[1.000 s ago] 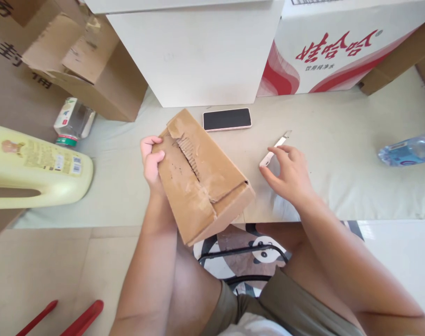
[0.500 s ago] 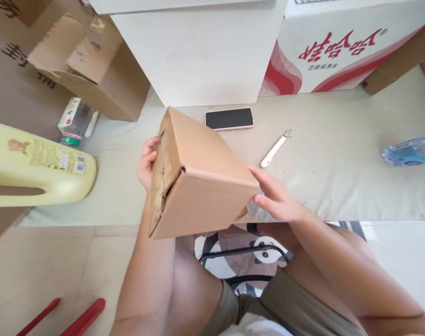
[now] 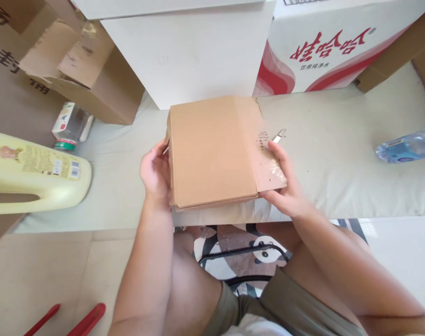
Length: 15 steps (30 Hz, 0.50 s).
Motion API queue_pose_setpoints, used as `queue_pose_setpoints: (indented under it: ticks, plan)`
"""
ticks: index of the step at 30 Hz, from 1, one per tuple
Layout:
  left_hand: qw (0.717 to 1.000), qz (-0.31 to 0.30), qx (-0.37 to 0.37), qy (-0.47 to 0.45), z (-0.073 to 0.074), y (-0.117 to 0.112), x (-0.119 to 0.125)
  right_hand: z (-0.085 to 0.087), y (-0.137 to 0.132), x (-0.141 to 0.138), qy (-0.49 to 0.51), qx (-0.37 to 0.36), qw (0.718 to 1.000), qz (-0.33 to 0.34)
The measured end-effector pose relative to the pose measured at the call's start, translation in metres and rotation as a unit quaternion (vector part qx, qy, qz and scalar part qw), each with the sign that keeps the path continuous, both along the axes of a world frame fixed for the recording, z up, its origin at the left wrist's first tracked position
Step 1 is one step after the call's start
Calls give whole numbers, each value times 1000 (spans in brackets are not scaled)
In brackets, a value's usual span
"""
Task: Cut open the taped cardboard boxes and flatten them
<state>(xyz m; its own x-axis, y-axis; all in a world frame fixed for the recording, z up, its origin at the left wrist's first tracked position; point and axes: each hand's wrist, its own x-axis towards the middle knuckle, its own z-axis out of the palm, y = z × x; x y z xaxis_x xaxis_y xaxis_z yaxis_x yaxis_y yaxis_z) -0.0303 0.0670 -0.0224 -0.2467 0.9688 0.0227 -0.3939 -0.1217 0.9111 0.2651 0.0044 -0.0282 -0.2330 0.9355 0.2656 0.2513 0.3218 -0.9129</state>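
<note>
A small brown cardboard box [image 3: 212, 151] lies flat-side up between my two hands, just above the cloth-covered table [image 3: 338, 163]. My left hand [image 3: 155, 173] grips its left edge with the fingers curled round it. My right hand [image 3: 289, 186] holds the right side, where a flap bears torn tape. The tip of a white utility knife [image 3: 278, 136] shows just past the box's right edge. The box hides the phone that lay behind it.
A large white box [image 3: 184, 51] and a red-and-white carton [image 3: 331, 46] stand at the back. Open cardboard boxes [image 3: 79, 70] are at the left, with a yellow jug [image 3: 33, 172] and a small bottle [image 3: 68, 126]. A water bottle [image 3: 404, 147] lies at the right.
My right hand left the knife and took the box's right side. The box turned from its torn face, through an edge-on tilt, to a plain flat face up, now covering the phone.
</note>
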Motion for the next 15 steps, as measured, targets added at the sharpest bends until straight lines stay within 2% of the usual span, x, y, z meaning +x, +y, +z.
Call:
queue_pose_setpoints:
  ticks: [2,4,8,10,13,15]
  plan:
    - [999,33,-6,-10,3,1,-4,1,-1,0,20,-22,999,-18]
    - [999,37,-3,1,4,2,-10,0,-1,-2,48,-58,997,-25]
    - [999,7,-48,-23,5,-1,-18,-4,2,-5,79,-113,990,-31]
    - [997,-34,-62,-31,5,-3,-20,-6,4,-7,105,-140,985,-12]
    - [992,-113,-55,-26,7,-8,-19,-7,6,-7,95,-107,990,-1]
    - [989,-128,-74,-27,9,-11,-17,-7,6,-6,72,-57,996,1]
